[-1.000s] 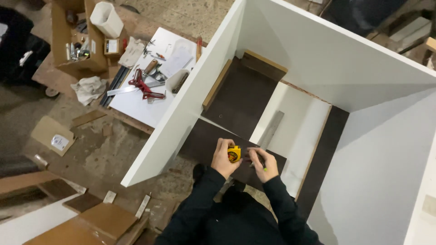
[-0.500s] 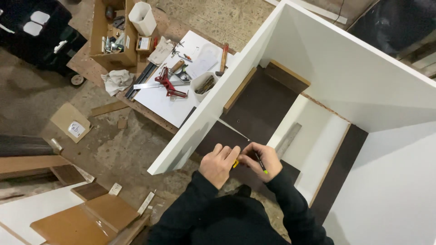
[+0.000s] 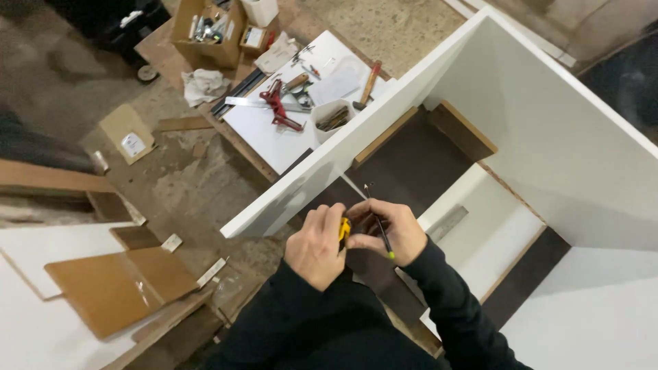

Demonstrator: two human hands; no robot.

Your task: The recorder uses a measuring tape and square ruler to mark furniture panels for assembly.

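Left hand [image 3: 317,241]: clamped on a yellow tape measure [image 3: 344,229], touching the right hand.
Right hand [image 3: 387,229]: grips a pencil [image 3: 378,223] over the dark panel [image 3: 411,164] inside the white cabinet [image 3: 548,123].
White cup [image 3: 327,120]: holds dark screws.
Cardboard box [image 3: 205,31]: holds assorted tools.

Dim, cool indoor light, bright glare off white panels [image 3: 562,130], murky floor, mild overall softness.

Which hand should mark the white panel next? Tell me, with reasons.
Probably the right hand: it holds the pencil, tip up near the white panel. The left hand grips the yellow tape measure.
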